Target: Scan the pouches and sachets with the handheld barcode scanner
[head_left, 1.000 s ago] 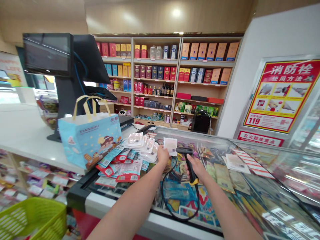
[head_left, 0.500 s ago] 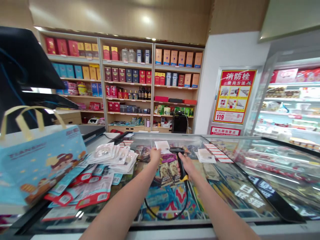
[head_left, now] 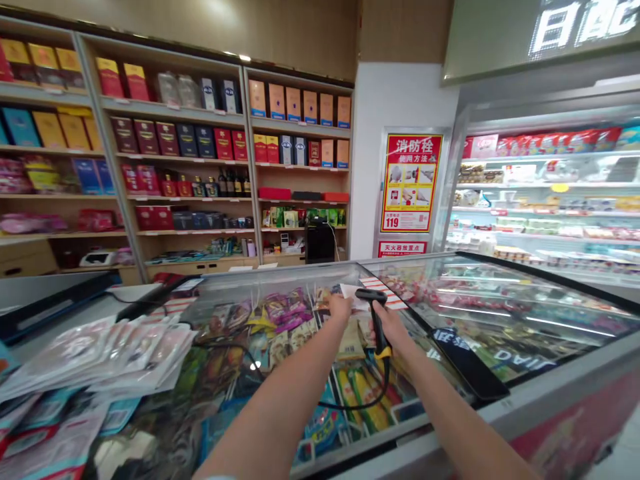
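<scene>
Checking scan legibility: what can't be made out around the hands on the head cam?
Head view:
- White slip: print too small to read; the left hand hides its near part, so the grip on it is unclear.
- Barcode scanner: the right hand covers the grip, hiding any trigger; its window faces away.
- Stack of clear sachets: cut off by the left edge, labels blurred.

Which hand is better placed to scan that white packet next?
Probably the right hand: its grip holds the black handheld barcode scanner, with the scanner's head close beside the flat white packet, which the left hand holds.
</scene>
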A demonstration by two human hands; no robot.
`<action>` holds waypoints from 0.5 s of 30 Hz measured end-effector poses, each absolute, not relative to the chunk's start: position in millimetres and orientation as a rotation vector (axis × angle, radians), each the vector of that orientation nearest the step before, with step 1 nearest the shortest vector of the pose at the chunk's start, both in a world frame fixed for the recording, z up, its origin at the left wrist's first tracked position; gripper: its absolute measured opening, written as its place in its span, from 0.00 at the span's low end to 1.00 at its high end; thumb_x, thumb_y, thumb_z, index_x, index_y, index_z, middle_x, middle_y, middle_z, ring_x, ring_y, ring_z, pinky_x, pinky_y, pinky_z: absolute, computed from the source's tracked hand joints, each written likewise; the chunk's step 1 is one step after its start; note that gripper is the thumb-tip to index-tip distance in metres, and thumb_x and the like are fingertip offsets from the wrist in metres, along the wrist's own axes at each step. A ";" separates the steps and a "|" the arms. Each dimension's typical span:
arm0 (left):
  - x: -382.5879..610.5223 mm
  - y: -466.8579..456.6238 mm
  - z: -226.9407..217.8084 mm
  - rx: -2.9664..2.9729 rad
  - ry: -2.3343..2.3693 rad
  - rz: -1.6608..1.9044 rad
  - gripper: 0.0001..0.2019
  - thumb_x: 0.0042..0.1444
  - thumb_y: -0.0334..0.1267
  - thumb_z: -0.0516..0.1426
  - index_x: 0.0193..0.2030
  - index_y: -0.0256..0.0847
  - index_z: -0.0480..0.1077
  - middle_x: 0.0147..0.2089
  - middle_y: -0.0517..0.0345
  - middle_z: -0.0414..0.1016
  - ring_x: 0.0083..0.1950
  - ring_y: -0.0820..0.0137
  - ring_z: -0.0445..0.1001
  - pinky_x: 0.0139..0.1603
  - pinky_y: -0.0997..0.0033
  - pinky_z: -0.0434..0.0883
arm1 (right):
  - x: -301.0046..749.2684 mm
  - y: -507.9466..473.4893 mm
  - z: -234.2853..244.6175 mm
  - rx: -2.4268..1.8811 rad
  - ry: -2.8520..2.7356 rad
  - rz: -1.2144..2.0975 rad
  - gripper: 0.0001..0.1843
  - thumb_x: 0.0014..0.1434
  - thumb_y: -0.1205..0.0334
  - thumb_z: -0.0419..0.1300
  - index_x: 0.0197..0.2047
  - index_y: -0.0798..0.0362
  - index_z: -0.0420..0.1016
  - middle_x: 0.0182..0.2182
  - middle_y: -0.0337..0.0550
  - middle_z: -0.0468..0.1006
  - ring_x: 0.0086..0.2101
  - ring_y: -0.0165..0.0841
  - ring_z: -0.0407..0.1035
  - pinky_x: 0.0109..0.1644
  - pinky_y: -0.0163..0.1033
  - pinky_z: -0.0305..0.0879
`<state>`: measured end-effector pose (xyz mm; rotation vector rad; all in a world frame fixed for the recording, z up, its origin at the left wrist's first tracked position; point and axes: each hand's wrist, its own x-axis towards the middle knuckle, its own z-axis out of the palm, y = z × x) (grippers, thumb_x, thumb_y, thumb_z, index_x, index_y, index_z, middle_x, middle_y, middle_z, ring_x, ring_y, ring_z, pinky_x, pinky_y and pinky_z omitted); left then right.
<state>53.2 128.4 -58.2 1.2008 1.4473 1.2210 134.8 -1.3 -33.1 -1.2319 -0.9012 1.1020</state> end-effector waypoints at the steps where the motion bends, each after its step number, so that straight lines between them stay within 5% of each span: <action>1: 56.3 129.0 -59.6 1.288 1.513 1.179 0.05 0.45 0.28 0.60 0.31 0.34 0.70 0.33 0.50 0.77 0.34 0.66 0.77 0.33 0.71 0.74 | 138.2 -2.0 -32.6 -1.236 -0.890 1.101 0.18 0.55 0.44 0.57 0.34 0.51 0.62 0.14 0.32 0.68 0.12 0.29 0.61 0.14 0.34 0.61; 8: 55.1 121.1 -61.2 1.730 1.808 1.054 0.09 0.45 0.28 0.58 0.36 0.32 0.71 0.44 0.38 0.75 0.48 0.60 0.74 0.45 0.68 0.69 | 141.7 -7.4 -29.9 -1.243 -0.888 1.088 0.15 0.58 0.48 0.55 0.35 0.52 0.63 0.16 0.35 0.70 0.13 0.29 0.64 0.14 0.31 0.58; 15: 23.2 109.5 -55.9 1.678 1.742 1.225 0.02 0.47 0.30 0.56 0.26 0.37 0.71 0.34 0.50 0.74 0.41 0.66 0.74 0.44 0.69 0.67 | 126.8 -3.4 -35.2 -1.236 -0.968 1.105 0.18 0.57 0.44 0.54 0.35 0.51 0.64 0.15 0.37 0.71 0.13 0.32 0.64 0.15 0.36 0.61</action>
